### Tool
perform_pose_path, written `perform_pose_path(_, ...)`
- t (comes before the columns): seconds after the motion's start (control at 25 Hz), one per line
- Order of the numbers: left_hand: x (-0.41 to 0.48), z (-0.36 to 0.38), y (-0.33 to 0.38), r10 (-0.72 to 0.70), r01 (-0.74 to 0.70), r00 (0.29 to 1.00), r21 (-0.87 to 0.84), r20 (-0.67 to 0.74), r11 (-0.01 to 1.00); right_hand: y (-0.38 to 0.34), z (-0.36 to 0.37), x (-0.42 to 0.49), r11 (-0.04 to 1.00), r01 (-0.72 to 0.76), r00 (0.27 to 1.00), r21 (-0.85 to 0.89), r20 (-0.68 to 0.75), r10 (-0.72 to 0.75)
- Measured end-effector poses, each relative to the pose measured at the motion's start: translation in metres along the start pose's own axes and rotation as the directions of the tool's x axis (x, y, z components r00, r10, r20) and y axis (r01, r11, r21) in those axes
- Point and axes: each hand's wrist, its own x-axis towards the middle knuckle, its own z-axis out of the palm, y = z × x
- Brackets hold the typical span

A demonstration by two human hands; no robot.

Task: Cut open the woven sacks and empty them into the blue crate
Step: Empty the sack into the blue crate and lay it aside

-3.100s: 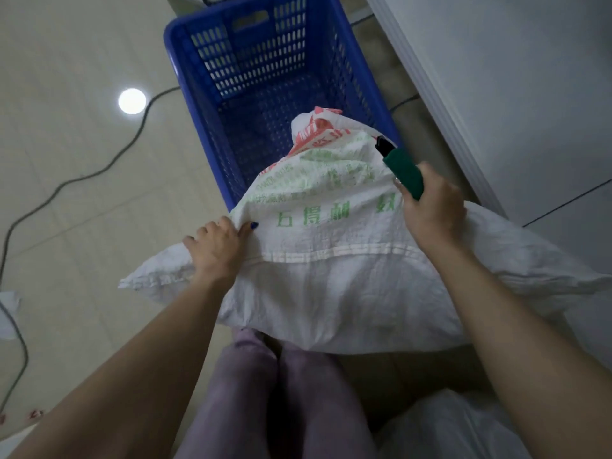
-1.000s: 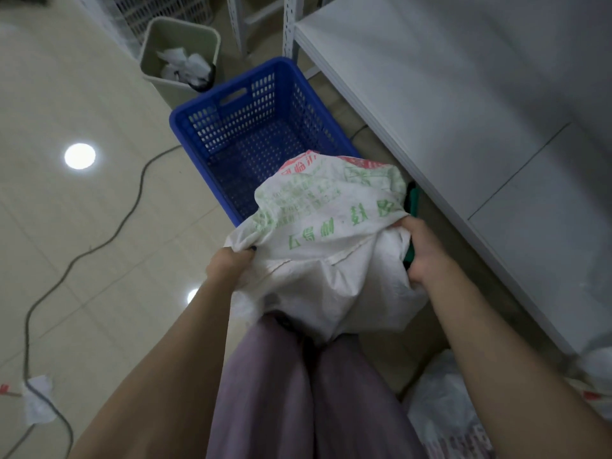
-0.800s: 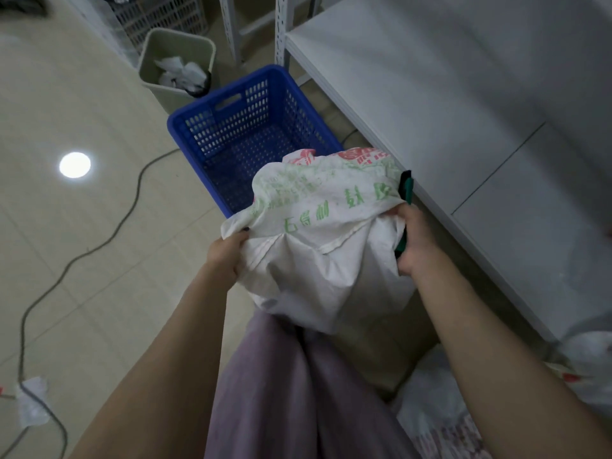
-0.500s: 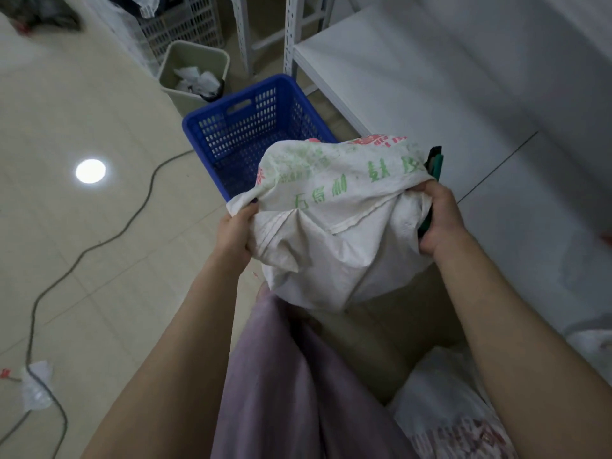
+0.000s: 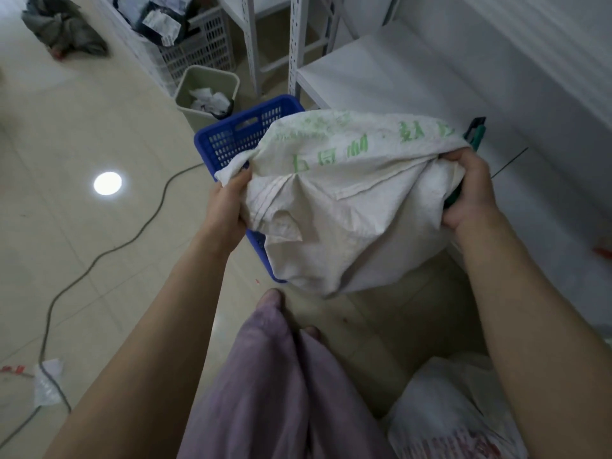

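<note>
Tiled floor (image 5: 82, 127); left hand (image 5: 225, 207), right hand (image 5: 470, 193): grip clutching sack (image 5: 347, 207) over blue crate (image 5: 231, 140).

Woven matt sack (image 5: 347, 207); glossy floor (image 5: 82, 243)

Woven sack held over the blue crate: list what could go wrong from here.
1. The woven sack hangs partly past the near rim of the blue crate, so contents might spill onto the floor.
2. The right hand grips the sack and a green cutter together. The tool could slip or catch skin. Its blade state cannot be told.
3. The left hand pinches only a bunched corner, which may pull free.
</note>
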Motion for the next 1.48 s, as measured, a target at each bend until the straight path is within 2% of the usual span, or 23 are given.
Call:
perform_pose_path(0.12, -0.004, -0.006, 0.004, 0.016, -0.016, 1.0, 0.042, 0.016, 0.999, 0.002, 0.016, -0.011, 0.994, -0.071, 0.997, -0.08, 0.027, 0.073)
perform_pose_path(0.28, -0.004, -0.008, 0.033, 0.113, -0.112, 0.992, -0.026, 0.051, 0.993, -0.008, 0.036, -0.016, 0.997, 0.003, 0.987, 0.079, 0.159, -0.015)
perform_pose_path(0.36, 0.001, -0.012, 0.037, 0.124, -0.125, 0.991, 0.018, 0.039, 0.992, 0.001, 0.036, -0.012, 0.998, -0.047, 0.99, -0.031, 0.13, 0.051)
perform_pose_path(0.48, 0.004, -0.029, 0.027, 0.066, -0.065, 0.998, 0.104, -0.007, 0.993, 0.021, 0.028, -0.008, 0.963, -0.137, 0.99, -0.231, 0.011, 0.143)
perform_pose_path(0.64, 0.008, -0.041, 0.026, 0.044, -0.038, 0.998, 0.138, -0.04, 0.99, 0.027, 0.028, -0.006, 0.953, -0.171, 0.985, -0.249, -0.032, 0.168)
perform_pose_path(0.76, 0.009, -0.029, 0.043, 0.091, -0.091, 0.996, 0.184, 0.012, 0.979, 0.014, 0.037, -0.01, 0.975, -0.12, 0.991, -0.187, 0.04, 0.13)
perform_pose_path(0.88, -0.004, -0.021, 0.049, 0.118, -0.147, 0.987, 0.308, 0.109, 0.94, 0.012, 0.046, -0.022, 0.973, -0.134, 0.978, -0.187, 0.133, 0.16)
perform_pose_path(1.0, -0.015, -0.013, 0.054, 0.123, -0.164, 0.983, 0.345, 0.136, 0.924, 0.014, 0.047, -0.036, 0.975, -0.142, 0.985, -0.172, 0.075, 0.156)
perform_pose_path(1.12, -0.019, -0.007, 0.072, 0.194, -0.24, 0.965, 0.3, 0.176, 0.923, -0.006, 0.049, -0.039, 0.997, 0.003, 0.995, -0.083, 0.096, 0.005)
perform_pose_path(1.2, -0.019, -0.005, 0.076, 0.203, -0.258, 0.957, 0.293, 0.205, 0.921, -0.012, 0.049, -0.038, 0.997, 0.05, 0.997, -0.06, 0.067, -0.046)
perform_pose_path(1.32, -0.015, 0.002, 0.074, 0.169, -0.206, 0.977, 0.355, 0.131, 0.912, -0.004, 0.043, -0.028, 0.993, 0.002, 0.998, -0.114, -0.068, -0.01)
perform_pose_path(1.48, -0.006, -0.003, 0.069, 0.138, -0.166, 0.985, 0.377, 0.1, 0.911, 0.011, 0.041, -0.027, 0.964, -0.077, 0.996, -0.253, -0.071, 0.061)
